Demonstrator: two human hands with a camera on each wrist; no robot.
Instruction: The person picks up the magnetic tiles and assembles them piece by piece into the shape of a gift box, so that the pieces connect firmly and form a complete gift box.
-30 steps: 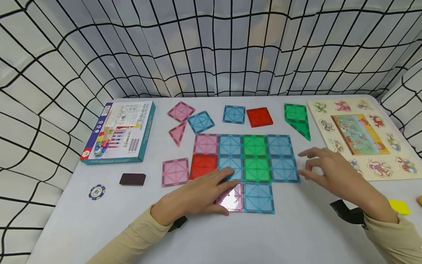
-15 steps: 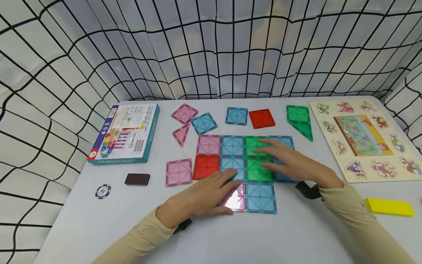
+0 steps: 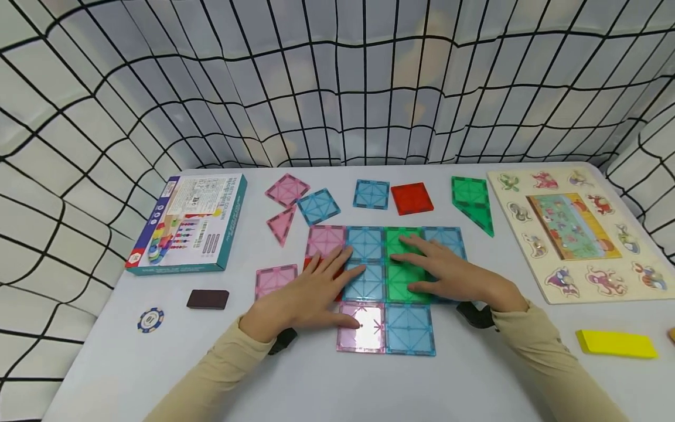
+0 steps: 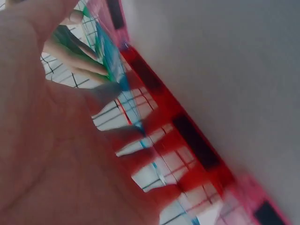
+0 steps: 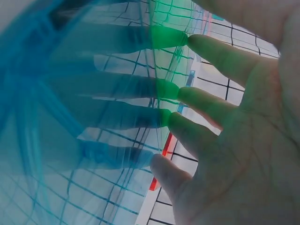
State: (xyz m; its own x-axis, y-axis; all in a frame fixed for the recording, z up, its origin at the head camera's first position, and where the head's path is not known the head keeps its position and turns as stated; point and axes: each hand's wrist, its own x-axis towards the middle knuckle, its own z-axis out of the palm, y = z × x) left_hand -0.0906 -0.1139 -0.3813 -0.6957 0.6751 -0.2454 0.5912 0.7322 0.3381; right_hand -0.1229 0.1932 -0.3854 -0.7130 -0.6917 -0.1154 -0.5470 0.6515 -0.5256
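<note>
Square magnetic tiles lie edge to edge in a flat patch at mid-table. My left hand (image 3: 303, 296), fingers spread, lies over the red tile (image 3: 337, 271) and reaches the lower blue tile (image 3: 364, 287); its thumb is at the front pink tile (image 3: 361, 337). In the left wrist view that red tile (image 4: 187, 136) fills the space by the fingers. My right hand (image 3: 453, 272) has its fingers extended, tips touching the green tiles (image 3: 403, 287); the right wrist view shows them meeting the green surface (image 5: 168, 61). The right-hand blue tiles (image 3: 445, 235) are partly covered.
Loose tiles lie behind: pink (image 3: 287, 190), blue (image 3: 319, 206), red (image 3: 412, 199), green (image 3: 471, 202). A box (image 3: 187, 225) and dark block (image 3: 208, 299) are left, an animal puzzle board (image 3: 580, 281) and yellow block (image 3: 617, 344) right. Black netting surrounds the table.
My right hand has moved left from beside the patch onto the green tiles. My left hand has shifted up and left off the front pink tile, over the red one, with fingers spreading.
</note>
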